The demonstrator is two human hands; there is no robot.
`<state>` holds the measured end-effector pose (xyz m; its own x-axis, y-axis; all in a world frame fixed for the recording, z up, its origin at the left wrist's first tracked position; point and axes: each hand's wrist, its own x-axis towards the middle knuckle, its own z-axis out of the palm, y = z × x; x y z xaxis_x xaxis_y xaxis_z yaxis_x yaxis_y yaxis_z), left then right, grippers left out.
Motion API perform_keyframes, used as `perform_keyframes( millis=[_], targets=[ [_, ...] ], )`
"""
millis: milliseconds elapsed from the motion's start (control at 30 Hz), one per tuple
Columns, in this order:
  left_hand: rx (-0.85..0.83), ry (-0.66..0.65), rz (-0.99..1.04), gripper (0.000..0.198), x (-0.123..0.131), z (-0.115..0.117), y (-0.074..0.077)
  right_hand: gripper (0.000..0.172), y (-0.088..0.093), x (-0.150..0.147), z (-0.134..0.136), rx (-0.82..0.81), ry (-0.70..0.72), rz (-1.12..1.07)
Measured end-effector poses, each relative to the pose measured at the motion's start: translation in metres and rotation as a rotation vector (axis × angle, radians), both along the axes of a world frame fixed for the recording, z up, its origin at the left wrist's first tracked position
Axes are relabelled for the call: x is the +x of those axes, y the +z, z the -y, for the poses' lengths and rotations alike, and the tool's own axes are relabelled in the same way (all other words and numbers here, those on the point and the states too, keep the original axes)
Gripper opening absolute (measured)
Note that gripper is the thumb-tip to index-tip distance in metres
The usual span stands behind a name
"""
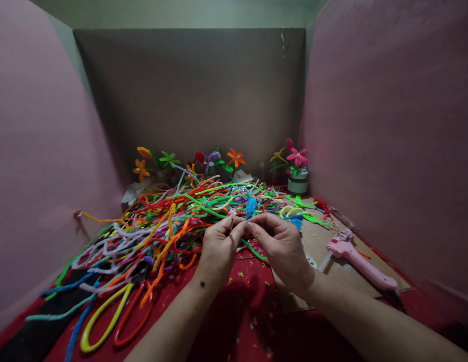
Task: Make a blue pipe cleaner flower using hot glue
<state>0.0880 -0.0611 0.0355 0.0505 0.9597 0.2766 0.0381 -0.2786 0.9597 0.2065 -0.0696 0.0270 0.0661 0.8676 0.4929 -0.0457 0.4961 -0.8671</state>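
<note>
left hand (221, 242) and right hand (285, 246) pinch a blue chenille piece (251, 206) mid-frame. right of centre, a pot (298, 182) holds a pink flower (297, 157).

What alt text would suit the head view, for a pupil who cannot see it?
Left hand and right hand meet, pinching a fuzzy blue piece above a red table. Colourful pipe cleaners lie heaped at left; a pink glue gun lies on cardboard at right; craft flowers stand behind.
</note>
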Motion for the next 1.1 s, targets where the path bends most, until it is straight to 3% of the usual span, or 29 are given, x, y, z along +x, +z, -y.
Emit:
perform_keyframes(
  millis=[100,200,333,567,667,767,867,1100],
  targets=[
    [-0.031,0.047,-0.035,0.016,0.001,0.002,0.003,0.01,0.004,0.006,-0.008,-0.176,0.052,-0.247],
    [-0.067,0.007,-0.018,0.019,0.0,0.003,0.005,0.016,0.006,0.012,-0.016,-0.347,0.257,-0.464],
    [-0.161,-0.131,0.054,0.023,-0.002,0.0,0.002,0.022,0.007,0.016,-0.021,-0.368,0.49,-0.534],
    [-0.276,-0.336,0.214,0.024,-0.003,0.0,0.004,0.015,0.008,0.02,-0.022,-0.181,0.37,-0.431],
    [-0.299,-0.339,0.362,0.034,-0.003,-0.001,0.009,0.016,0.011,0.024,-0.023,-0.127,0.325,-0.438],
    [-0.221,-0.296,0.433,0.028,-0.005,-0.004,0.011,0.018,0.014,0.026,-0.023,-0.113,0.319,-0.454],
    [-0.166,-0.263,0.403,0.02,-0.006,-0.005,0.01,0.016,0.014,0.026,-0.022,-0.105,0.328,-0.425],
    [-0.153,-0.264,0.253,0.019,-0.003,0.002,0.005,0.009,0.02,0.019,-0.021,-0.057,0.384,-0.382]
  ],
)
